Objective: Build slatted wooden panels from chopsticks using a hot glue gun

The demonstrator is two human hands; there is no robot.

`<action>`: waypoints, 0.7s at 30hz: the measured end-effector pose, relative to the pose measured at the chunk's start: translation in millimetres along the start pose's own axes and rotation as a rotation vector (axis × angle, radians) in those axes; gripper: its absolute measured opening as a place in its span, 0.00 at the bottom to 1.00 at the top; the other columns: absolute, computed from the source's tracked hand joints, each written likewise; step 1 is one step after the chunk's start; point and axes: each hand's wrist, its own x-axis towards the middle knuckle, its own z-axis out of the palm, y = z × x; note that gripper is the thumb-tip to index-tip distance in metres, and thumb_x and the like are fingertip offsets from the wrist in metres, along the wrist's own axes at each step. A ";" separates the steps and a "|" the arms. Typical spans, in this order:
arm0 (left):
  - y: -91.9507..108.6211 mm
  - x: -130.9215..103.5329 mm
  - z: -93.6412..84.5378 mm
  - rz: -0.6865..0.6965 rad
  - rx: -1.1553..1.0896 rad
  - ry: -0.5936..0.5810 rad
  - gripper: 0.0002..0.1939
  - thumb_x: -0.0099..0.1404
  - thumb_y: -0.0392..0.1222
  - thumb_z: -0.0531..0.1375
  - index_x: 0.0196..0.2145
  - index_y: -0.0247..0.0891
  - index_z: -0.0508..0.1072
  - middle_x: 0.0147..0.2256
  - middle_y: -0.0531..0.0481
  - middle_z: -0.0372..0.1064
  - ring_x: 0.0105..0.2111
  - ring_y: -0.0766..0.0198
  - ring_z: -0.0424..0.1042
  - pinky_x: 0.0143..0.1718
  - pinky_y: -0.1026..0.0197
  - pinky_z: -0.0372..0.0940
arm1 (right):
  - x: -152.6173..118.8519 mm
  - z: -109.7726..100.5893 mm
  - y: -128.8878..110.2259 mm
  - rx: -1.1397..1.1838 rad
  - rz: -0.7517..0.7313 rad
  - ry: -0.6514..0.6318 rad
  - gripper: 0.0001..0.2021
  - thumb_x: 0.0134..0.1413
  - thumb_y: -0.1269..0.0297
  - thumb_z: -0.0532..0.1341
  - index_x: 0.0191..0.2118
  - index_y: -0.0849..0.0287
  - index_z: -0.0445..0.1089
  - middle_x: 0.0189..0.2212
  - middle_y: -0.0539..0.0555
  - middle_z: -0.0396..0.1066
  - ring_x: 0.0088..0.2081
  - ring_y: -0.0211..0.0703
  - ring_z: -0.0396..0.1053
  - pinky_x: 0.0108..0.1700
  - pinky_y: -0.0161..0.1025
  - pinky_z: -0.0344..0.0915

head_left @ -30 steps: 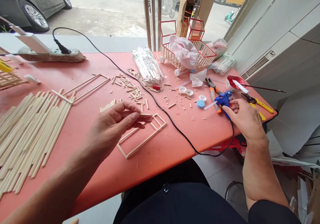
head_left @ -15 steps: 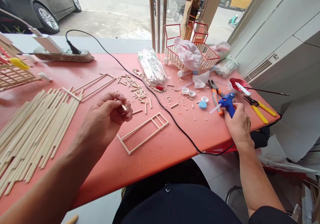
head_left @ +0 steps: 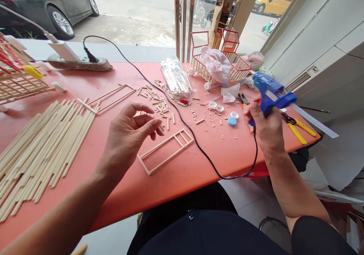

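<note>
My right hand (head_left: 265,128) is wrapped round the handle of a blue hot glue gun (head_left: 271,92), raised above the table's right side. A clear glue stick (head_left: 315,120) juts from its back end, and its black cord hangs below. Over the table's middle, my left hand (head_left: 129,133) pinches a short wooden stick (head_left: 161,129) between thumb and fingers. Just right of that hand lies a small rectangular stick frame (head_left: 165,160) with crossbars at its far right end. Another stick frame (head_left: 113,96) lies farther back, its near corner by the long wooden sticks (head_left: 48,145).
Short cut sticks (head_left: 156,99) lie scattered behind the frame. A foil-like pack (head_left: 176,77) and a stick-built cart (head_left: 239,71) holding a plastic bag stand at the back. Yellow-handled pliers (head_left: 298,130) and a blue cap (head_left: 232,121) lie right. A black cord (head_left: 179,113) crosses the table.
My right hand has lifted the glue gun off the table area and turned it, the glue stick now pointing right. My left hand has shifted slightly right with the short stick.
</note>
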 end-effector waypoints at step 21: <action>-7.0 -27.5 15.6 0.228 0.176 0.161 0.15 0.56 0.43 0.77 0.35 0.45 0.74 0.32 0.56 0.77 0.33 0.61 0.79 0.39 0.58 0.76 | -37.5 115.2 -61.6 0.625 0.098 -0.717 0.19 0.60 0.43 0.70 0.34 0.56 0.78 0.34 0.51 0.74 0.38 0.42 0.71 0.46 0.42 0.70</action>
